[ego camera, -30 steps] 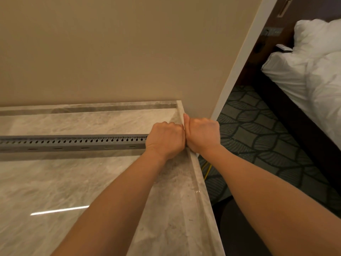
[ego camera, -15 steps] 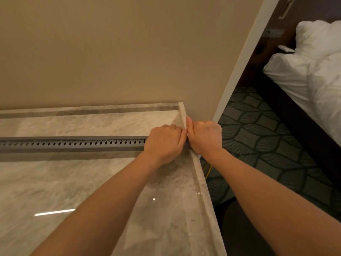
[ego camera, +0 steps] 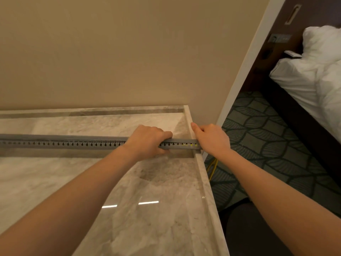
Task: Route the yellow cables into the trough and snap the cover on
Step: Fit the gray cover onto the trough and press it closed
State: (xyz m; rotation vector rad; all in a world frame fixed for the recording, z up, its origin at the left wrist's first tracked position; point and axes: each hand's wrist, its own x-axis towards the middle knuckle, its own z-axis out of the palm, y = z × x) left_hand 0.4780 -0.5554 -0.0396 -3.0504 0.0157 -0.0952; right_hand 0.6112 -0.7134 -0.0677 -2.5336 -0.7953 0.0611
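Trough (ego camera: pixel 73 143) gripped by left hand (ego camera: pixel 147 140); right hand (ego camera: pixel 212 139) holds its end.

One long grey slotted plastic trough (ego camera: pixel 73 143) crosses one pale marble worktop (ego camera: pixel 156 218). Two bare hands meet it: one left hand (ego camera: pixel 147 141) and one right hand (ego camera: pixel 212 139) at the trough's right end. Thin yellow cables (ego camera: pixel 212 166) hang below that end, number unclear. One white-covered bed (ego camera: pixel 304 85) stands right of the trough.
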